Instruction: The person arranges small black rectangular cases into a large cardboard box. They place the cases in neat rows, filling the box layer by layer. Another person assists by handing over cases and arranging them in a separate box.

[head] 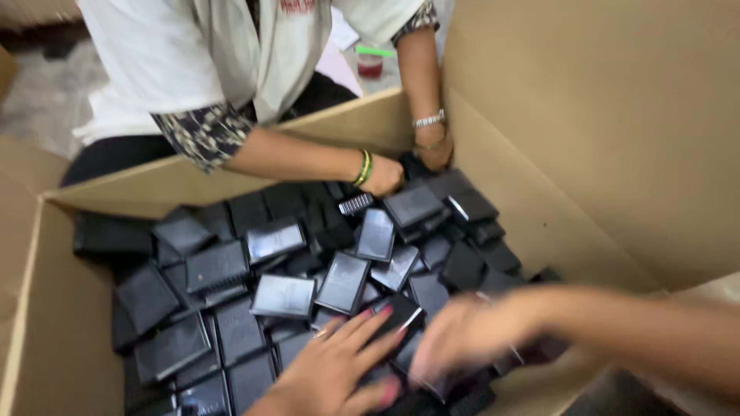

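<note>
Black flat cases, heaped loose in an open cardboard box, piled corner over corner across its floor. Many glossy on top, catching pale light; others matte and lying on edge.

Left hand at the near edge of the heap, palm down, fingers stretched long and slightly spread, flat on the cases. Painted fingertips resting against one dark case tilted up just beyond them; pressed on it rather than closed round it, nothing clearly gripped. Thumb low at the bottom edge, apart from the rest.

Right hand just beside the left, reaching in from the right, smeared by motion. Fingers bent downward over the cases at the near right corner; grip not readable through the blur, so cannot tell whether holding any. Cases directly beneath and in front of those fingers, touching or nearly so.

Across the box, a co-worker's two hands down among the cases at the far wall. One wrist with green bangles, hand curled into the pile; the other wrist with a silver bracelet, hand tucked near the far right corner. White top and patterned sleeve above the cardboard rim.

Tall cardboard flap rising on the right.
</note>
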